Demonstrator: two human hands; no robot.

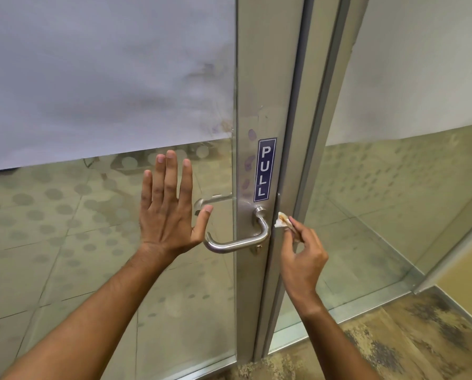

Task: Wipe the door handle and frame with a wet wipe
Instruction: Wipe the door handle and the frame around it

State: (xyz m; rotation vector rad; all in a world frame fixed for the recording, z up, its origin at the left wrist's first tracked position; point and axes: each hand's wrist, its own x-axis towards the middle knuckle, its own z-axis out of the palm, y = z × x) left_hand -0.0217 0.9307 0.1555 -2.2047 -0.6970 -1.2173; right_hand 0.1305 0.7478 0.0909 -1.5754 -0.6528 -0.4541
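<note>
A steel lever door handle sticks out from the metal door frame, below a blue PULL sticker. My right hand pinches a small, brown-stained wet wipe and holds it against the frame's right edge, just right of the handle's base. My left hand lies flat with straight, spread fingers on the glass door pane, left of the handle.
The pane's upper part is frosted. A second handle shows through the glass on the far side. To the right stands a fixed glass panel in its own frame. Mottled brown floor lies below.
</note>
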